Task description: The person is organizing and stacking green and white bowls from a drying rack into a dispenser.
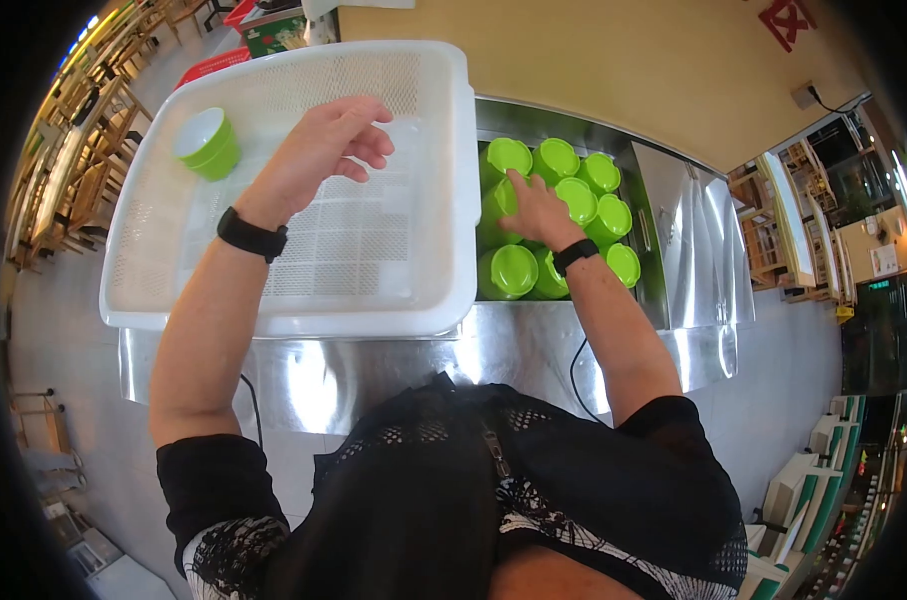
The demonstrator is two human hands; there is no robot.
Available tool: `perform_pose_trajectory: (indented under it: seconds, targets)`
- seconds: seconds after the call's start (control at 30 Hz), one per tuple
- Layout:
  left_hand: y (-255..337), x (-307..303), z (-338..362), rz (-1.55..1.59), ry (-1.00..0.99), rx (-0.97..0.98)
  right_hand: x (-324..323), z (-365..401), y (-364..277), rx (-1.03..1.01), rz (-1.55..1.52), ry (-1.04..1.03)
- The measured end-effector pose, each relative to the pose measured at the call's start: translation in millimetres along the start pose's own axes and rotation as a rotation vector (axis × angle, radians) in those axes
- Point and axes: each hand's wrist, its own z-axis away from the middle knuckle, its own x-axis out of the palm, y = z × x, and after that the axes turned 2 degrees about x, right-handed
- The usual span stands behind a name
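My left hand [349,140] hovers over the white plastic basket [469,200], its fingers loosely curved and apart with nothing in them. Left of it, inside the basket, a small nested stack of green cups [212,160] leans with its white inside showing. My right hand [540,212] is at the left side of a group of green cups in the metal compartment. Its thumb and index finger reach around one green cup [499,208]. Other green cups [508,272] stand bottom up around that hand, some partly covered by it.
The basket rests on a stainless steel counter [524,345]. A metal cover [684,220] lies right of the compartment, and a tan panel [614,70] rises behind. Red crates [214,66] stand at the back left. Dark cables hang at the counter's front.
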Motion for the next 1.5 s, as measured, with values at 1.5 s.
perform_pose_trajectory:
  seconds: [1.5]
  targets:
    - [-10,6,-4,-0.222,0.031,0.071,-80,86,-151,-0.62,-0.491,0.2]
